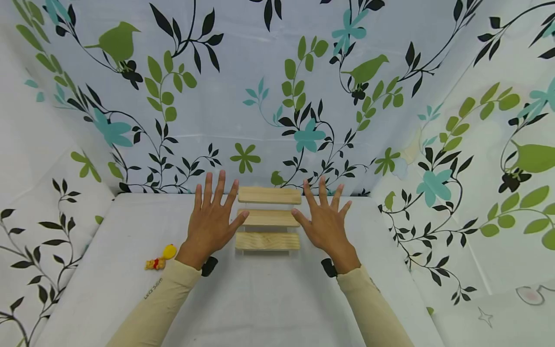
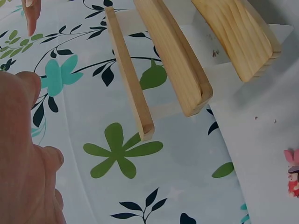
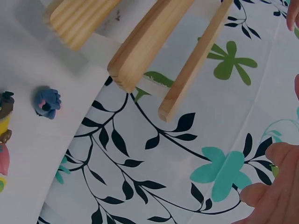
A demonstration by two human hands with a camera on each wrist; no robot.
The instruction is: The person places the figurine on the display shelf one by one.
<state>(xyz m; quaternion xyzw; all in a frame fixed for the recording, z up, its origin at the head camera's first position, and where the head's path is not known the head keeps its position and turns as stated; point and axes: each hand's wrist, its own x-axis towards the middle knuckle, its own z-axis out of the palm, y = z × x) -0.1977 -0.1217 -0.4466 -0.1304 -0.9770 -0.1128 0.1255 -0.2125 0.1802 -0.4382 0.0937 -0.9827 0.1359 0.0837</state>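
Note:
A small stepped rack [image 1: 269, 218] with three pale wooden slats on clear side walls stands at the back of the white table [image 1: 269, 299]. My left hand [image 1: 213, 219] lies flat just left of it, fingers spread, thumb near the middle slat. Just right of the rack, my right hand [image 1: 323, 219] mirrors it, also flat and spread. Neither hand holds anything. The left wrist view shows the slats [image 2: 173, 56] from the side with my left hand [image 2: 23, 154] at the frame's edge. In the right wrist view the slats [image 3: 149, 42] appear with my right hand [image 3: 275, 186] in the corner.
A small yellow and red toy figure [image 1: 161, 258] lies on the table left of my left wrist. A tiny blue figure [image 3: 46, 102] and other small figures [image 3: 3, 140] show in the right wrist view. A pink figure [image 2: 293, 172] shows at the left wrist view's edge. Floral cloth walls enclose the table.

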